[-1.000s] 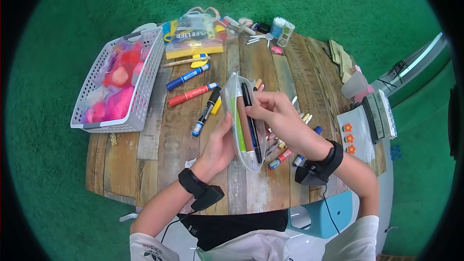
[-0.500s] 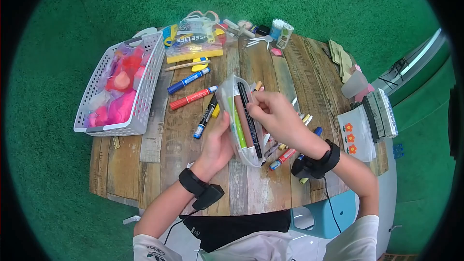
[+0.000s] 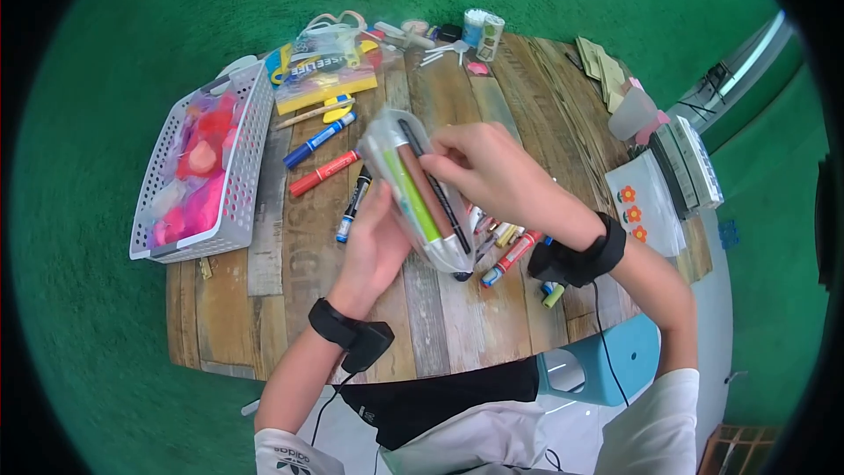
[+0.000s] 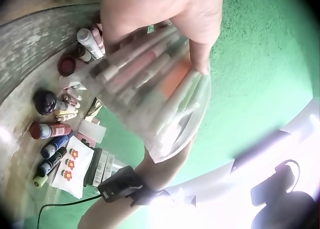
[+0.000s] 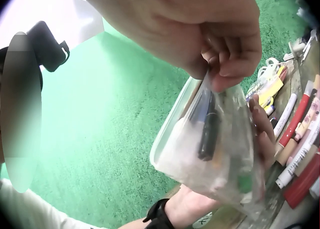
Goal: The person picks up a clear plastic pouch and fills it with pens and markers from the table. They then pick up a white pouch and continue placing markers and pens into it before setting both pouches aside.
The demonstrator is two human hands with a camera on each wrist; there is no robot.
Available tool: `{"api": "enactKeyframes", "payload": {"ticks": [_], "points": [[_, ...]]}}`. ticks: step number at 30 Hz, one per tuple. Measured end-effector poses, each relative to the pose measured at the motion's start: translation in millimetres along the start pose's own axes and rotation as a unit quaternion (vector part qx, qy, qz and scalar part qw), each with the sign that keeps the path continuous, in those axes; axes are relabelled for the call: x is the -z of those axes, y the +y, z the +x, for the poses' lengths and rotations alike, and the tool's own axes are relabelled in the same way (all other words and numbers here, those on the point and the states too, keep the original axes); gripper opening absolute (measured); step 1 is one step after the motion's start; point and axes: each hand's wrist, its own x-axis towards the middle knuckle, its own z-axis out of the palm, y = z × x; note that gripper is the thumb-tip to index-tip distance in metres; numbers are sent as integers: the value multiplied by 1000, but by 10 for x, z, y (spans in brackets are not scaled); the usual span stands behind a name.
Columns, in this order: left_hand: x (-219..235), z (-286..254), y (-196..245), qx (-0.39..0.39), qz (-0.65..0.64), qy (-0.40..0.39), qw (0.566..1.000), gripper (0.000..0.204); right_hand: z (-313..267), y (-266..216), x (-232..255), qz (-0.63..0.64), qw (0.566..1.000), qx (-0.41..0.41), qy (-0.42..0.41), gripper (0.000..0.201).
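Observation:
My left hand [image 3: 374, 251] grips a clear pencil case [image 3: 378, 136] from its left side, fingers round the back. The case is tilted and holds several pens, among them a light green marker [image 3: 411, 198], a brown one [image 3: 420, 178] and a thin black pen [image 3: 437, 189]. With thumb and fingers my right hand [image 3: 492, 171] pinches the rim on the far side; the right wrist view shows the clear wall [image 5: 230, 164] stretched below those fingertips. Seen from the left wrist, more pens show blurred through the plastic [image 4: 145, 113].
Markers lie on the wooden table around the case: blue [image 3: 319, 139], red [image 3: 323, 173], black [image 3: 354, 202] and another red [image 3: 510, 258]. A white basket [image 3: 246, 149] of pink items stands at left. Cotton swabs [image 3: 475, 28] are at the back, a flowered pouch [image 3: 646, 202] at right.
The head view has shifted, so the table's things appear further left. The case now leans more, its top toward the left. Both hands keep their hold on it.

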Motion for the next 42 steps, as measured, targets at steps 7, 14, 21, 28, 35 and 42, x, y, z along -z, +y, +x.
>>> {"api": "enactKeyframes", "payload": {"ticks": [7, 14, 21, 28, 35, 42], "points": [[51, 19, 140, -54, -120, 43, 990, 55, 184, -13, 157, -46, 999, -16, 10, 30], [243, 65, 228, -87, -158, 65, 981, 52, 43, 792, 405, -259, 963, 58, 38, 6], [266, 80, 229, -91, -166, 58, 980, 49, -280, 1217, 530, -221, 951, -13, -217, 19], [238, 93, 178, -91, -173, 87, 977, 50, -448, 1186, 290, -248, 943, 25, -221, 19], [244, 97, 160, -96, -155, 112, 977, 51, -387, 1179, 360, -244, 935, 48, -251, 19], [179, 95, 104, -105, -103, 123, 981, 52, -252, 502, 664, -89, 985, -15, -148, 16]]}}
